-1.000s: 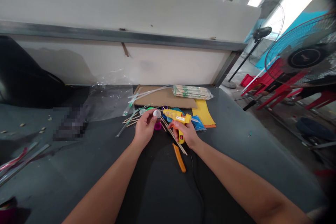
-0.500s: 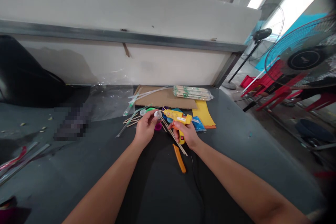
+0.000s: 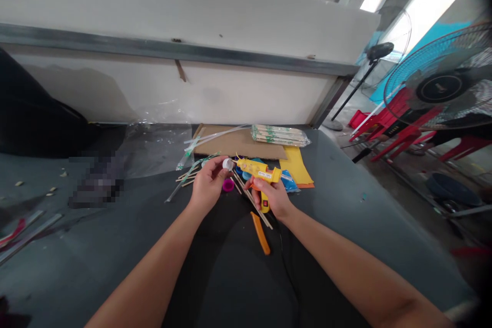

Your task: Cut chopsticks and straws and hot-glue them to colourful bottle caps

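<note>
Between the thumb and fingers of my left hand point(image 3: 208, 182) is a small white cap point(image 3: 228, 164). My right hand point(image 3: 271, 193) is wrapped round the handle of a yellow glue gun point(image 3: 257, 168), whose nozzle points left, right beside the cap. Below them lie thin wooden sticks point(image 3: 253, 203), a magenta cap point(image 3: 228, 185) and an orange-handled tool point(image 3: 260, 233). Several coloured caps lie partly hidden behind the gun and my left hand.
Brown cardboard point(image 3: 234, 143), a pack of wooden sticks point(image 3: 280, 135), yellow sheets point(image 3: 295, 164) and clear plastic point(image 3: 154, 146) lie towards the wall. A black bag point(image 3: 34, 107) stands left; a fan point(image 3: 442, 87) is at the right.
My left hand has moved slightly left with the white cap, which is turned a little. The glue gun stays almost in place in my right hand. The view has shifted slightly.
</note>
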Available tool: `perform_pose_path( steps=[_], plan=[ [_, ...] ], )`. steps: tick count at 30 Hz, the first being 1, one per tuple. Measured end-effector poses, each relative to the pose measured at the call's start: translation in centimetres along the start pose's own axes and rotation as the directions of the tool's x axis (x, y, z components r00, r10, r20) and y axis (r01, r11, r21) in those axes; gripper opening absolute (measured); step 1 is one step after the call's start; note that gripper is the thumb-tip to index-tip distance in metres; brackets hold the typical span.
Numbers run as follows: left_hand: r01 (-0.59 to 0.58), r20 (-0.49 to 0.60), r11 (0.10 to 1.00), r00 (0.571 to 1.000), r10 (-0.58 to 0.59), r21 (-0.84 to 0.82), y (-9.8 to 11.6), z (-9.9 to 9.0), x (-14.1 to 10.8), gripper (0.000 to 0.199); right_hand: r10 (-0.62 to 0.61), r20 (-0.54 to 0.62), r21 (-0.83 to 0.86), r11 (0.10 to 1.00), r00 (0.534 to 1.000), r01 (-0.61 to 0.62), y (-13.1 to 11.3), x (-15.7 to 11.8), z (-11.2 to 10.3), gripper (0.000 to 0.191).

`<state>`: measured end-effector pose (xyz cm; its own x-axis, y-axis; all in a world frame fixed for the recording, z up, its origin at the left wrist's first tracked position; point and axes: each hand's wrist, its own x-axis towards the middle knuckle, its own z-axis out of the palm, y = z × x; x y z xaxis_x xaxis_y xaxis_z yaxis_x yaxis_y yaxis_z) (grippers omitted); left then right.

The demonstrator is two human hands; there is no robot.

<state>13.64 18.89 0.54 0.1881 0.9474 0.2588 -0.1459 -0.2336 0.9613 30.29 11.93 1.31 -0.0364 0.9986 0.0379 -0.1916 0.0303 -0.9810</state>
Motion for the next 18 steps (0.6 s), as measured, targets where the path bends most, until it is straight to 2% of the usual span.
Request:
perform_pose_path(
  steps=[18],
  plan=[
    [-0.007, 0.001, 1.000, 1.000, 0.007, 0.016, -0.20, -0.12, 0.04, 0.031, 0.011, -0.019, 0.012, 1.000, 1.000, -0.010, -0.29, 0.01, -0.16, 0.031]
  ],
)
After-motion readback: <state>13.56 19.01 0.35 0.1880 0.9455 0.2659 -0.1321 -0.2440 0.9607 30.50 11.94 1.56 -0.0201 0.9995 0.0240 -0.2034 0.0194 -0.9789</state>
